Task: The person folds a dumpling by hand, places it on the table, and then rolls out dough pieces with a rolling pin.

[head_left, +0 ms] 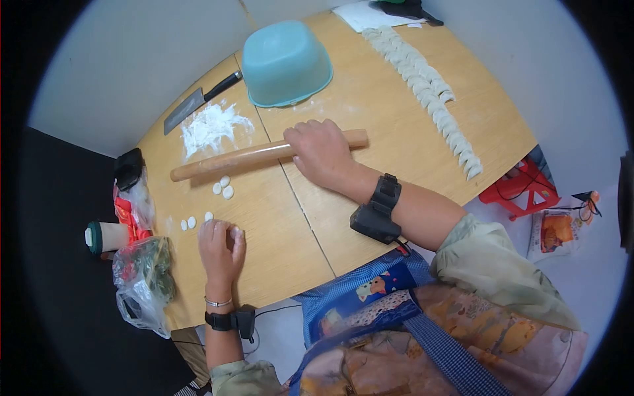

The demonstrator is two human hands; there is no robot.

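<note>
My right hand is wrapped round a wooden rolling pin near its right end. The pin lies slantwise across the table. My left hand is low over the table to the left, palm down, its thumb apart from the fingers. Its fingertips are at a small white dough piece, partly covering it. Two more dough pieces lie just left of these fingers. A cluster of three dough pieces sits below the pin.
White flour is spread beside a cleaver. An upturned light-blue basin stands at the back. Rows of dumplings run down the right side. Plastic bags and a cup are at the left edge.
</note>
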